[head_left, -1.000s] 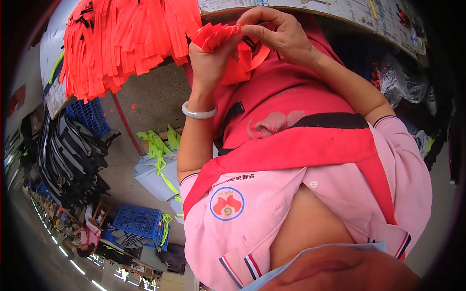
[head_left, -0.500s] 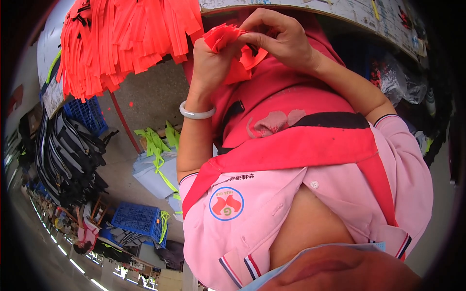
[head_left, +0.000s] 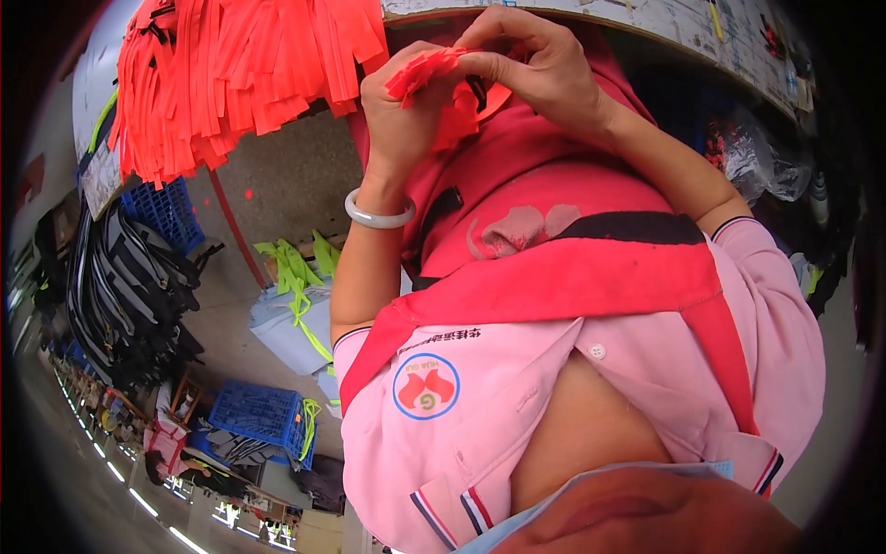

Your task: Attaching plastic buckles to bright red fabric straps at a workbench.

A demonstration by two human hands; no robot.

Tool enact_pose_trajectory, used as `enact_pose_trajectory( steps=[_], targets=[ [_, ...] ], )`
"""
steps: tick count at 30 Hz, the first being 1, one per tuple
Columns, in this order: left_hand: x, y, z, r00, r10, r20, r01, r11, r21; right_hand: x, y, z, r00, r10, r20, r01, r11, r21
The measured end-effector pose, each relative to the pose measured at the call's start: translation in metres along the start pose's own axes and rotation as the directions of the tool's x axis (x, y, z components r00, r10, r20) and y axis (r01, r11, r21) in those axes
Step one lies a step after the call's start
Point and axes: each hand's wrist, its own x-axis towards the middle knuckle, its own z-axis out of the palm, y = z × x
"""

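Both hands pinching orange strap piece.
L hand (head_left: 406, 120) & R hand (head_left: 540, 69) hold strap piece (head_left: 429, 74) betw. fingertips; orange strap bundle (head_left: 240, 74) at 10 o'clock.

Matt orange cloth strips (head_left: 429, 74); glossy smooth bangle (head_left: 378, 214).

Single head view, steeply downward (fisheye), close over own torso.
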Motion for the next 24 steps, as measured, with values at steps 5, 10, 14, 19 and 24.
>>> enact_pose_trajectory(
  steps=[5,10,14,19,24],
  targets=[
    [0.007,-0.001,0.006,0.997,0.074,-0.021,-0.072,0.995,0.066,0.011,0.022,-0.014,0.924,-0.357,0.136,0.375,0.916,-0.144],
    [0.004,0.0,0.0,0.995,-0.052,0.082,0.053,0.998,-0.013,-0.001,0.007,-0.002,0.995,-0.066,-0.07,0.059,0.994,-0.095],
    [0.001,-0.01,0.003,0.998,0.068,0.009,-0.068,0.997,-0.021,-0.004,0.022,-0.004,0.999,-0.035,0.035,0.041,0.98,-0.194],
    [0.01,0.004,-0.002,0.992,-0.049,0.116,0.045,0.998,0.04,0.002,0.016,-0.015,0.999,0.022,0.025,-0.015,0.967,-0.253],
    [0.016,-0.008,0.003,0.988,-0.151,0.029,0.154,0.97,-0.189,0.003,0.025,-0.03,0.963,0.267,0.025,-0.256,0.942,-0.216]
  ],
)
